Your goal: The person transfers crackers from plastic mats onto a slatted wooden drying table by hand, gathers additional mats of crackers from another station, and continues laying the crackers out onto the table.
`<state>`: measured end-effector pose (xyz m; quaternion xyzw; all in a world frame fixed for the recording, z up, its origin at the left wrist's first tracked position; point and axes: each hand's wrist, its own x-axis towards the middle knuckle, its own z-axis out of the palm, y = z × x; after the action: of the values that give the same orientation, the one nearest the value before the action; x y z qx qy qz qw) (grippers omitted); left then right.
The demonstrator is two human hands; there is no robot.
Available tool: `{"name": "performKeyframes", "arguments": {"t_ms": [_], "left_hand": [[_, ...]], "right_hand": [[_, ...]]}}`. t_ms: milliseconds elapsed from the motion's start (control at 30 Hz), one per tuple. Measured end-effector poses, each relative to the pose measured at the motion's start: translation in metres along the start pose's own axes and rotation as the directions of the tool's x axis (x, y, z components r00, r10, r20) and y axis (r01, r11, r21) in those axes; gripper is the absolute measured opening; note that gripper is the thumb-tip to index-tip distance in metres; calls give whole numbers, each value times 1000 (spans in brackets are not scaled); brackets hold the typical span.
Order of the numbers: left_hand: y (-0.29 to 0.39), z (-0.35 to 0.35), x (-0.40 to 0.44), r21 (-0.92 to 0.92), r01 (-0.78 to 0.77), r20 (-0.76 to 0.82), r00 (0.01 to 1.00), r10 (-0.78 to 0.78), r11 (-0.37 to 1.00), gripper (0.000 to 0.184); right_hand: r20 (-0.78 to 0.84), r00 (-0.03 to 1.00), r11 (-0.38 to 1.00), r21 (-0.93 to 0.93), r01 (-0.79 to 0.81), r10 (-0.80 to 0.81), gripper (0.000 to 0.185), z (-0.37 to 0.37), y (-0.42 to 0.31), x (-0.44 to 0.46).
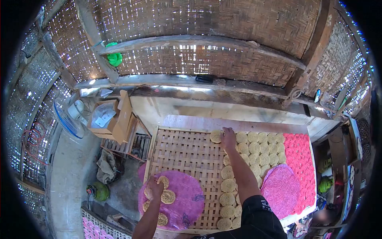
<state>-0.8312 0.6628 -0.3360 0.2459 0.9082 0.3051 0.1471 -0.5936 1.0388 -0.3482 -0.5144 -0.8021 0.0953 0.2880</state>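
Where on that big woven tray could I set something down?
The widest bare patch on the tan woven-slat tray lies between its far rim, the purple round plastic sheet and the pale yellow round discs. A narrow strip runs between sheet and yellow discs. The right side is crowded: yellow discs, bright pink discs, a speckled pink round sheet.

discs (pixel 227 185) lie in rows on the tray (pixel 187 144), centre frame; a sheet (pixel 185 189) with more discs overlaps its lower left; a carton (pixel 122 121) sits mid-left.

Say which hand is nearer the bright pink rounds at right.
Right. The right hand is left of the bright pink rounds, with yellowish rounds between; the left hand is farther left, at the purple sheet.
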Motion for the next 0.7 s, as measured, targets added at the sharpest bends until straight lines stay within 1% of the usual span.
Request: {"name": "performKeyframes", "arguments": {"t_ms": [33,67,133,167,200,233,267,300,333,367,433,467,500,533,567,600,633,667,700], "left_hand": [[5,-2,-2,-34,6,31,999,-5,999,29],[-3,9,-1,-77,-49,-19,999,48,996,29],[-24,38,4,-158,-163,-126,982,144,974,30],[-13,32,1,-128,-123,-59,991,116,984,30],[14,17,-6,-96,-83,9,996,85,992,30],[32,12,-13,-61,-46,78,996,51,997,30],[38,21,-17,-91,-36,99,994,45,995,31],[43,33,-21,-120,-26,120,992,41,992,32],[55,38,-28,-148,-15,142,989,36,989,33],[66,43,-42,-147,-100,212,969,130,984,34],[100,28,-71,-161,-272,336,889,312,949,36],[100,22,-74,-164,-415,288,848,446,895,38],[98,18,-80,-159,-547,241,786,569,822,39],[94,17,-86,-148,-666,197,704,682,731,40],[80,14,-85,-119,-620,192,752,630,776,42],[56,8,-80,-90,-568,184,798,574,818,43],[34,1,-77,-60,-513,171,840,515,856,44],[16,-6,-76,50,-524,203,839,505,850,45],[-2,-13,-76,161,-530,235,840,489,833,46]], "right_hand": [[-63,998,1000,31,-7,9,32,-2,-3,-5],[-123,992,998,61,-13,21,32,-3,-8,-13],[58,994,992,83,-96,92,26,-10,-32,-43],[130,989,982,166,-88,67,26,-6,-42,-69],[200,979,965,248,-86,36,28,-3,-51,-98],[375,920,928,370,-35,-115,32,-17,-66,-122],[634,770,883,399,-248,-70,36,-50,-97,-139],[786,616,733,450,-510,-54,39,-51,-109,-159],[896,433,532,413,-739,-95,42,-55,-119,-174],[931,360,415,351,-839,-59,43,-58,-123,-177],[979,203,154,205,-967,-29,46,-67,-132,-175],[977,214,83,215,-973,-14,46,-64,-127,-175],[964,265,71,263,-962,22,45,-58,-116,-173],[925,372,127,360,-924,81,45,-51,-102,-168],[868,478,219,445,-869,136,44,-45,-88,-158],[795,582,350,504,-790,170,44,-41,-79,-145],[691,696,551,510,-660,195,43,-41,-72,-126],[572,800,726,470,-502,182,42,-37,-62,-112],[495,849,799,428,-422,183,42,-30,-53,-102]]}}
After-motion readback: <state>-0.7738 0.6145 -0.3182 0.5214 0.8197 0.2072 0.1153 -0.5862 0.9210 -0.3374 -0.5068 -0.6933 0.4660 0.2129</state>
